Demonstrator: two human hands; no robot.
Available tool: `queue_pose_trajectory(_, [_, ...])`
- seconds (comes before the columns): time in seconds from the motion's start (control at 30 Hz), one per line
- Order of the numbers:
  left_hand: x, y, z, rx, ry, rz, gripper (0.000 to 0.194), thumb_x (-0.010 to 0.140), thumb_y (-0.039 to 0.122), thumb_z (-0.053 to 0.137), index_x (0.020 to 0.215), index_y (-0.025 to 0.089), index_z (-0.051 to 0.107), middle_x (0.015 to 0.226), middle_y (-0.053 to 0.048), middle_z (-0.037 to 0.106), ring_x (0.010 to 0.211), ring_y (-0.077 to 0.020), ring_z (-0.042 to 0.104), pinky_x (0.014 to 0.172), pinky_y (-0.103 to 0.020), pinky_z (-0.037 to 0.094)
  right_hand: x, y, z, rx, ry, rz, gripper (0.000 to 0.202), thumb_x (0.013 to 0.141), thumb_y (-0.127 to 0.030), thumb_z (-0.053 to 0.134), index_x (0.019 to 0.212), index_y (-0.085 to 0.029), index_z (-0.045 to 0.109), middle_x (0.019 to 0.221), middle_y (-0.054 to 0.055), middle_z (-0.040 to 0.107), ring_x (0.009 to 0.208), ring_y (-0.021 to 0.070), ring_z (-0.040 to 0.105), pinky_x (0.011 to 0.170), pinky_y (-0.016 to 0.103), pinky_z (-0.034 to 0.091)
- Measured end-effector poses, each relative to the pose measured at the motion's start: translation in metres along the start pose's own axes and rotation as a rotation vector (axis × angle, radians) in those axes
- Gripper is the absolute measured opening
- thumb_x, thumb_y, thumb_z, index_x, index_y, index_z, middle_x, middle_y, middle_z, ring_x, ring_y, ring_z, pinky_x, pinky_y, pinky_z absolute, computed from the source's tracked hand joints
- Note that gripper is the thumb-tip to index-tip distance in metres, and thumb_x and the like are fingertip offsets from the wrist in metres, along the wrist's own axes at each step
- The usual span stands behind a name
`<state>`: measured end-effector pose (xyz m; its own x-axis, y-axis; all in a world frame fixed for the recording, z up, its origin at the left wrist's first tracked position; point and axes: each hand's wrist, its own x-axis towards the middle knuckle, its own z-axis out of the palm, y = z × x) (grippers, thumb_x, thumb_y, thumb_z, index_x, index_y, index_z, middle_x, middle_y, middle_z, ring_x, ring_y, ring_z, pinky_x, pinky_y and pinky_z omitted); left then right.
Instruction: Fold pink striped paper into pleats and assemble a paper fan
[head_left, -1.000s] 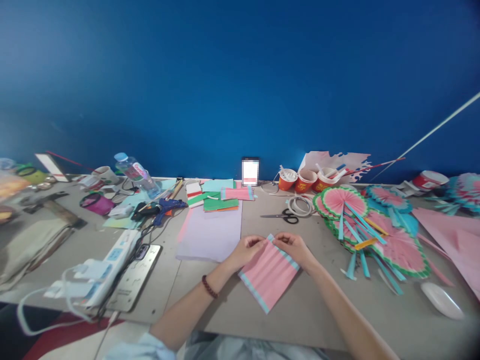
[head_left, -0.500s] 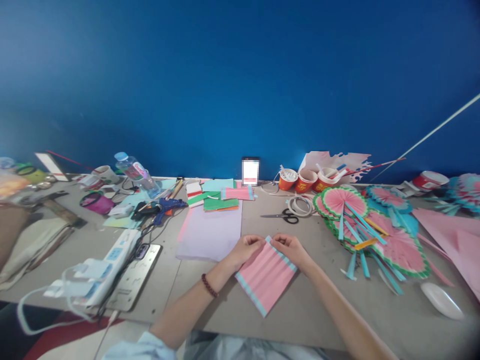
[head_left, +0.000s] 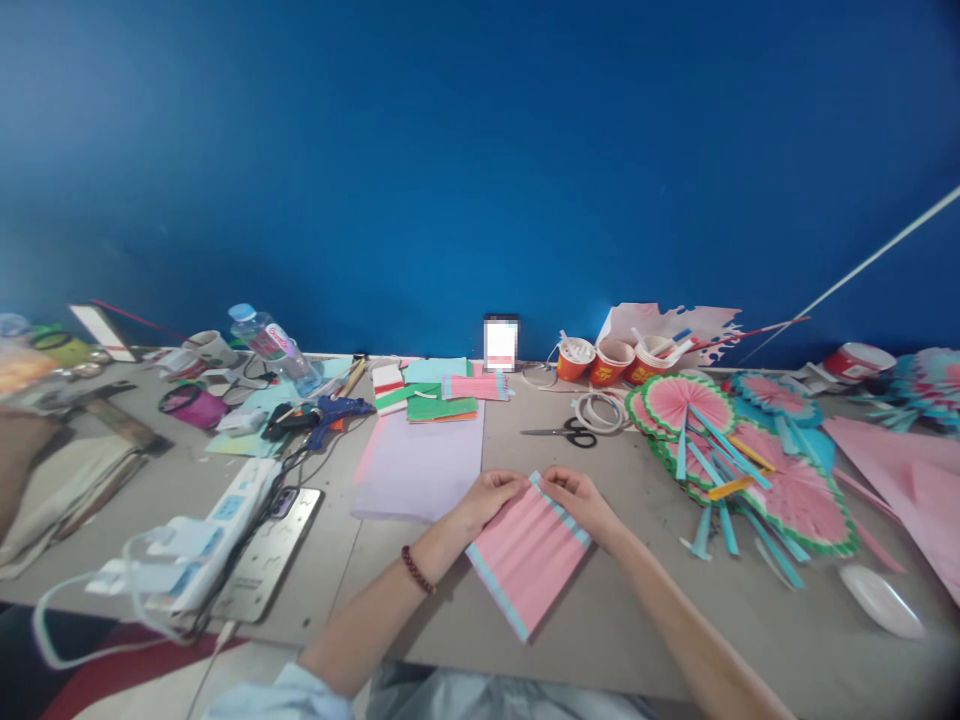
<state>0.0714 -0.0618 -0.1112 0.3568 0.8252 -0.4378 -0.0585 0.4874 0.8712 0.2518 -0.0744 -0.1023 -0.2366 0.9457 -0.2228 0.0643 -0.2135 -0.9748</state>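
Observation:
A pink sheet of paper (head_left: 529, 565) with light blue borders and fold lines lies at an angle near the table's front edge. My left hand (head_left: 491, 498) pinches its far corner from the left, fingers closed on the paper. At the same corner my right hand (head_left: 581, 500) grips the paper from the right, its fingertips close to those of the left. The fingers hide part of the far edge. Beyond my hands lie black scissors (head_left: 574, 432) and a stack of lilac paper (head_left: 420, 470).
Pink paper fans (head_left: 690, 405) with green edges are piled on the right, near a white mouse (head_left: 881, 600). Red paper cups (head_left: 611, 362) stand against the blue wall. On the left are a power strip (head_left: 225, 530), a phone (head_left: 270, 555), a glue gun (head_left: 330, 415) and a bottle (head_left: 274, 345).
The near part of the pink paper has shifted slightly left and toward me. Both hands keep their pinch at the far corner and have barely moved.

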Motion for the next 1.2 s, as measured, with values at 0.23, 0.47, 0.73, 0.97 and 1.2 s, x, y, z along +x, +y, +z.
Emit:
queue_pose_trajectory(0.23, [-0.004, 0.004, 0.002, -0.044, -0.015, -0.019, 0.032, 0.061, 0.040, 0.076, 0.072, 0.011, 0.069, 0.062, 0.000, 0.061, 0.054, -0.0079, 0.046, 0.057, -0.022, 0.036, -0.001, -0.003, 0.001, 0.022, 0.003, 0.010, 0.041, 0.066, -0.058, 0.065, 0.064, -0.018, 0.055, 0.054, -0.006, 0.043, 0.051, 0.0079, 0.036, 0.051, 0.023, 0.028])
queue_pose_trajectory(0.47, [-0.007, 0.010, 0.004, -0.025, 0.001, -0.027, 0.032, 0.060, 0.040, 0.076, 0.072, 0.011, 0.070, 0.063, -0.001, 0.062, 0.055, -0.0092, 0.047, 0.058, -0.024, 0.036, -0.001, 0.000, 0.000, 0.023, -0.002, 0.004, 0.041, 0.067, -0.057, 0.065, 0.065, -0.017, 0.056, 0.054, -0.006, 0.043, 0.052, 0.0080, 0.036, 0.052, 0.023, 0.029])
queue_pose_trajectory(0.73, [-0.004, 0.003, 0.001, 0.064, -0.014, 0.023, 0.034, 0.063, 0.042, 0.072, 0.077, 0.011, 0.071, 0.069, -0.003, 0.065, 0.060, -0.0116, 0.051, 0.061, -0.024, 0.038, -0.001, 0.001, -0.001, -0.018, 0.015, 0.006, 0.041, 0.068, -0.056, 0.064, 0.064, -0.017, 0.055, 0.055, -0.006, 0.043, 0.054, 0.0080, 0.036, 0.052, 0.023, 0.027])
queue_pose_trajectory(0.97, [0.000, -0.006, 0.001, 0.077, -0.051, 0.089, 0.037, 0.067, 0.045, 0.068, 0.080, 0.011, 0.072, 0.071, -0.003, 0.067, 0.061, -0.0130, 0.053, 0.061, -0.025, 0.040, 0.001, 0.005, -0.003, -0.043, 0.031, -0.022, 0.040, 0.067, -0.056, 0.064, 0.062, -0.017, 0.056, 0.053, -0.006, 0.043, 0.052, 0.0082, 0.036, 0.051, 0.024, 0.027])
queue_pose_trajectory(1.2, [-0.001, -0.008, 0.004, 0.161, -0.038, 0.095, 0.035, 0.071, 0.046, 0.065, 0.080, 0.013, 0.072, 0.076, -0.004, 0.070, 0.066, -0.0141, 0.056, 0.062, -0.024, 0.041, 0.001, 0.005, -0.004, 0.006, 0.075, -0.039, 0.035, 0.065, -0.050, 0.069, 0.075, -0.018, 0.060, 0.061, -0.003, 0.054, 0.058, 0.0114, 0.048, 0.057, 0.024, 0.036])
